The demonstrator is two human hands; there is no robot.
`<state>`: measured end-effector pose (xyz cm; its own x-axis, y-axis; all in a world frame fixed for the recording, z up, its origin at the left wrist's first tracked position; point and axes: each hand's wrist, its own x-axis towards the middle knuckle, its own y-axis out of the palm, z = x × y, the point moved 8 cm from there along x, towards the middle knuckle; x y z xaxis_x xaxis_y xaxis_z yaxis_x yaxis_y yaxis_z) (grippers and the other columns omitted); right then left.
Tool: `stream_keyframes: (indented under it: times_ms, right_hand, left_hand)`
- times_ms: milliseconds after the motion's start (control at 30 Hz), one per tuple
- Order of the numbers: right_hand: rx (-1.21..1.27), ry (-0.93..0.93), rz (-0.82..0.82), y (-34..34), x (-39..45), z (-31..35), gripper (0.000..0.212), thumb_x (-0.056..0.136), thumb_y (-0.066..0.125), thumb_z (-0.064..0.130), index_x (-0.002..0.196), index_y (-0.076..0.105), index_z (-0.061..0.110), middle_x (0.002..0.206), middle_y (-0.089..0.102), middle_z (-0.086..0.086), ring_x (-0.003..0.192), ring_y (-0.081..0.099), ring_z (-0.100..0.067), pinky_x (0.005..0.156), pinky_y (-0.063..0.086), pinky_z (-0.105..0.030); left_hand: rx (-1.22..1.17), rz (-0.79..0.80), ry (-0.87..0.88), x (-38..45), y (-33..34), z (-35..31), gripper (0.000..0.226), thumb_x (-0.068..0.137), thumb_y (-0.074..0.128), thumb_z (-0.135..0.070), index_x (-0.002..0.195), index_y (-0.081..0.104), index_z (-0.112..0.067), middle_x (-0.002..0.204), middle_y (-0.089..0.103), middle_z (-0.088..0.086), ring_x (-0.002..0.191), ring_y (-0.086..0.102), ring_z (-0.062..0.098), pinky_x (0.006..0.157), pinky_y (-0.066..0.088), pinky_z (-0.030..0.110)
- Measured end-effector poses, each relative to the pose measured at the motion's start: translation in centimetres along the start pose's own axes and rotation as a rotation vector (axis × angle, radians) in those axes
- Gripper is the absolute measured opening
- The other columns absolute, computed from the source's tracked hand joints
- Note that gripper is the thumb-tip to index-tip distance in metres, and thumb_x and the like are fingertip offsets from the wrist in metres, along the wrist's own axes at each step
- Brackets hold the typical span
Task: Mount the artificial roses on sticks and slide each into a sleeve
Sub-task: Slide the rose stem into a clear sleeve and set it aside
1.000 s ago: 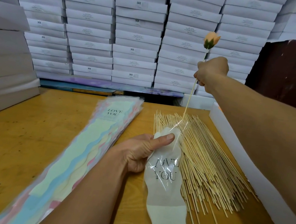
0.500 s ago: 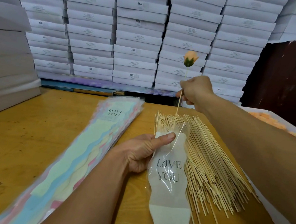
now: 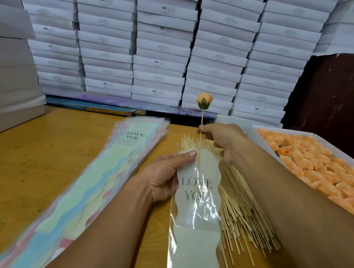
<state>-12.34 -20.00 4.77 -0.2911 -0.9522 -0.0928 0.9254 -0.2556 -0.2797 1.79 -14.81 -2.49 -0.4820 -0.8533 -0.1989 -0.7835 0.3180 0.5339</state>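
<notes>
Lowered since earlier: rose (image 3: pixel 204 100) on stick (image 3: pixel 202 120), pinched by right hand (image 3: pixel 221 138), tip now inside sleeve (image 3: pixel 198 192) gripped by left hand (image 3: pixel 163 175); insertion underway.

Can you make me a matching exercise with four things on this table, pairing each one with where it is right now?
Things:
1. rose
2. clear sleeve
3. loose sticks
4. spare sleeves

Places:
A. stacked left of the left hand
B. heaped under the right forearm
C. above the right hand, on a stick
D. gripped by the left hand

Pairs: 1-C, 2-D, 3-B, 4-A
</notes>
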Motion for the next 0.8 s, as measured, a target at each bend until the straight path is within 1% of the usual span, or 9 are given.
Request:
stream_keyframes:
  times_ms: [133, 200, 300, 367, 433, 533, 600, 700, 800]
  right_hand:
    - [0.051, 0.087, 0.069, 0.6, -0.8, -1.7, 0.015, 0.083, 0.079, 0.03, 0.086, 0.08, 0.015, 0.079, 0.068, 0.003, 0.068, 0.055, -0.016, 0.043, 0.042, -0.021]
    - [0.136, 0.155, 0.19, 1.9, -1.7, -2.6, 0.015, 0.087, 0.076, 0.027, 0.09, 0.077, 0.012, 0.064, 0.071, 0.002, 0.053, 0.065, -0.017, 0.035, 0.044, -0.018]
    - [0.188, 0.198, 0.284, 3.1, -2.5, -3.9, 0.024, 0.083, 0.078, 0.027, 0.101, 0.078, 0.01, 0.077, 0.076, -0.007, 0.054, 0.071, -0.021, 0.049, 0.056, -0.032]
    - [0.191, 0.173, 0.265, 2.8, -2.6, -4.4, 0.026, 0.08, 0.081, 0.026, 0.098, 0.079, 0.008, 0.086, 0.078, -0.013, 0.064, 0.074, -0.028, 0.057, 0.06, -0.04]
    - [0.193, 0.147, 0.27, 2.7, -2.7, -4.8, 0.023, 0.08, 0.081, 0.026, 0.095, 0.079, 0.009, 0.09, 0.078, -0.016, 0.074, 0.075, -0.031, 0.071, 0.063, -0.048]
    - [0.27, 0.135, 0.264, 2.2, -2.4, -4.9, 0.02, 0.088, 0.075, 0.031, 0.088, 0.078, 0.011, 0.084, 0.077, -0.007, 0.068, 0.072, -0.023, 0.069, 0.062, -0.037]
    - [0.289, 0.131, 0.199, 1.3, -1.3, -4.6, 0.025, 0.094, 0.068, 0.035, 0.093, 0.076, 0.012, 0.082, 0.077, -0.003, 0.069, 0.067, -0.019, 0.072, 0.057, -0.035]
    - [0.333, 0.125, 0.178, 0.9, 0.3, -3.6, 0.027, 0.098, 0.063, 0.037, 0.108, 0.065, 0.012, 0.085, 0.078, -0.005, 0.082, 0.062, -0.023, 0.092, 0.055, -0.042]
    - [0.397, 0.139, 0.173, 0.8, 1.4, -2.8, 0.025, 0.096, 0.067, 0.038, 0.1, 0.057, 0.015, 0.093, 0.077, -0.012, 0.075, 0.065, -0.026, 0.086, 0.055, -0.044]
  left_hand:
    - [-0.011, -0.016, 0.037, 0.1, 0.2, -0.2, 0.052, 0.085, 0.067, -0.015, 0.132, 0.058, 0.005, 0.128, 0.061, 0.03, 0.116, 0.062, 0.041, 0.1, 0.051, 0.052]
    - [-0.002, -0.006, 0.057, 0.1, 0.5, -0.4, 0.054, 0.085, 0.066, -0.014, 0.135, 0.056, 0.006, 0.134, 0.057, 0.032, 0.124, 0.056, 0.043, 0.107, 0.044, 0.055]
    - [-0.002, 0.014, 0.078, 0.2, 0.7, -0.5, 0.056, 0.085, 0.066, -0.008, 0.136, 0.052, 0.007, 0.134, 0.055, 0.034, 0.12, 0.056, 0.043, 0.106, 0.045, 0.057]
    - [0.001, 0.044, 0.084, 0.1, 0.9, -0.6, 0.052, 0.082, 0.067, -0.004, 0.131, 0.054, 0.007, 0.122, 0.062, 0.032, 0.109, 0.063, 0.042, 0.098, 0.052, 0.055]
    - [0.006, 0.087, 0.082, 0.0, 1.2, -0.6, 0.04, 0.081, 0.066, -0.002, 0.121, 0.06, 0.002, 0.103, 0.068, 0.026, 0.088, 0.07, 0.035, 0.081, 0.061, 0.047]
    - [0.016, 0.124, 0.067, -0.4, 1.5, -0.5, 0.029, 0.081, 0.064, -0.001, 0.11, 0.064, 0.004, 0.088, 0.071, 0.023, 0.071, 0.073, 0.029, 0.063, 0.062, 0.039]
    - [0.034, 0.139, 0.064, -0.6, 1.7, -0.5, 0.033, 0.082, 0.064, -0.002, 0.114, 0.062, 0.006, 0.088, 0.071, 0.023, 0.07, 0.073, 0.029, 0.061, 0.062, 0.038]
    - [0.064, 0.159, 0.06, -0.7, 1.9, -0.4, 0.037, 0.082, 0.064, -0.001, 0.119, 0.06, 0.004, 0.092, 0.069, 0.023, 0.073, 0.073, 0.03, 0.063, 0.062, 0.039]
    - [0.078, 0.156, 0.056, -0.7, 1.8, -0.4, 0.028, 0.08, 0.066, 0.0, 0.108, 0.064, 0.0, 0.093, 0.069, 0.023, 0.073, 0.073, 0.03, 0.062, 0.063, 0.039]
